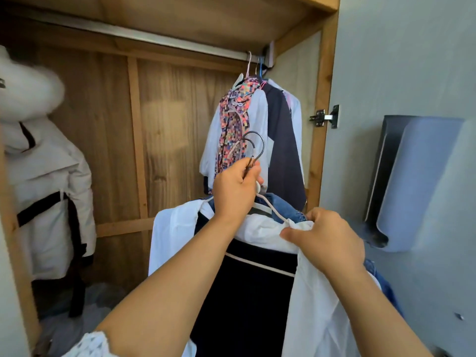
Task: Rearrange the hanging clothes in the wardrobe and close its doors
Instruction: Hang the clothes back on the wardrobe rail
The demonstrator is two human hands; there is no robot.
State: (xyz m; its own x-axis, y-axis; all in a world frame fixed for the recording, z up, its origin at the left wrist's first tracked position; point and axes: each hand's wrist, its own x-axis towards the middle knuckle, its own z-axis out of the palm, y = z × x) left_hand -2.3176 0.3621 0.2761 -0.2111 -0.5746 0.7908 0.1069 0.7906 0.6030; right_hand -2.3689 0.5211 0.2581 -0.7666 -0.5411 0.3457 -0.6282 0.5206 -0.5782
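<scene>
**Bundle of hangers held off the rail, wardrobe open**

While our right hand point(325, 237) pinches the shoulder of a white shirt point(316, 305) nearest us, its grip closed on the cloth between thumb and curled fingers, our left hand point(235, 190) grips a cluster of hanger hooks point(253, 150) just above, fingers curled tight round their stems. From those hooks we carry a bunch of clothes below the rail: the white shirt, a dark navy garment point(247, 300) with a pale stripe across it, and a blue denim piece point(286, 208) peeking out at the back, beside the thin white arm of a hanger.

Beyond our hands, four or so garments hang at the far right end of the metal rail point(154, 38): a multicoloured checked top point(233, 119), a white shirt, a dark navy one and another pale one, pressed close together against the right side wall. To the far left hangs a white puffy coat point(43, 191) with black straps, its hood blurred. Between the two groups we see bare wooden back panel point(170, 130). The wardrobe stands open, a metal hinge point(325, 117) showing on the right frame.
</scene>
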